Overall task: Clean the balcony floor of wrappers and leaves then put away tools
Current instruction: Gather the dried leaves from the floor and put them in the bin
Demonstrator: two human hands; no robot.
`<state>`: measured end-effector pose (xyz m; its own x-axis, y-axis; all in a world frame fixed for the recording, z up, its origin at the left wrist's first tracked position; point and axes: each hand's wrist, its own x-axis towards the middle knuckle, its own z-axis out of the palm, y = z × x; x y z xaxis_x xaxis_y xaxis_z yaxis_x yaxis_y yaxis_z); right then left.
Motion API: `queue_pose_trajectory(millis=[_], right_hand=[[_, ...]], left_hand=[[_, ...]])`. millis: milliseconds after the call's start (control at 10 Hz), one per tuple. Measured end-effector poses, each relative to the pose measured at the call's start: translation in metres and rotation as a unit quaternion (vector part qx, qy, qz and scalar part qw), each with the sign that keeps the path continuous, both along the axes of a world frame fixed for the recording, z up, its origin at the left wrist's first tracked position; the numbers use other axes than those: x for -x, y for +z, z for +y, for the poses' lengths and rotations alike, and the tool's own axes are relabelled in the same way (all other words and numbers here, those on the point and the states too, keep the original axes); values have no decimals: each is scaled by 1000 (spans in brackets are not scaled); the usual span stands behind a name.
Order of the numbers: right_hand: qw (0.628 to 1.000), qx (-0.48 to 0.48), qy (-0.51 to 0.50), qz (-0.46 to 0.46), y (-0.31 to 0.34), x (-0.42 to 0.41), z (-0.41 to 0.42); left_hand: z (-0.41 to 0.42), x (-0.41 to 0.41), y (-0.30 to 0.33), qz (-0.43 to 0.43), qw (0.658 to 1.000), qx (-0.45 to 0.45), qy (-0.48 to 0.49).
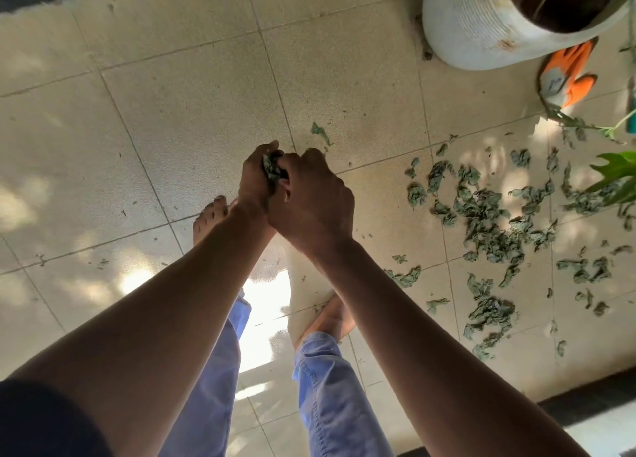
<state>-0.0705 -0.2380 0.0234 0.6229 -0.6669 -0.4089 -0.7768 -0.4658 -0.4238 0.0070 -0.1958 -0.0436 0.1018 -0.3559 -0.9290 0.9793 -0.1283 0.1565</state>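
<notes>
Gathering dried leaves by hand from the balcony floor.
The left hand and right hand are closing together around a wad of leaves; its size is staying hidden. Judged next: collecting the scattered leaves lying right, beside the cropped white pot.

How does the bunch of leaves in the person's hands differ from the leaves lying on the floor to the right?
The bunch of leaves is pressed into one tight wad, gripped between the left hand and the right hand. The scattered leaves lie loose and spread over several floor tiles, untouched. The bunch is held above the floor; the scattered ones rest on it. Both are dull green, shrivelled and crumpled.
</notes>
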Motion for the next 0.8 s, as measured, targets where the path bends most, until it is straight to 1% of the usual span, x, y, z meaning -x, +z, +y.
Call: queue_pose_trajectory(millis=[100, 200, 300, 400, 500, 600, 800], right_hand=[[992, 9, -83, -98, -15, -3, -8], [991, 44, -97, -74, -57, 1, -31], [996, 33, 7, 83, -114, 10, -57], [980, 46, 136, 138, -154, 16, -72], [969, 57, 210, 118, -175, 20, -80], [969, 93, 212, 87, -185, 24, -83], [981, 63, 181, 35, -189, 38, -79]], left_hand=[[-6, -14, -4, -3, 1000, -24, 19], [-8, -27, -29, 28, 998, -17, 57], [-3, -41, -46, 30, 998, -22, 46], [-1, -50, -55, 19, 999, -13, 38], [2, -55, -61, 32, 999, -4, 28], [5, -53, -65, 48, 998, 2, 26], [8, -43, -75, 65, 998, 10, 24]])
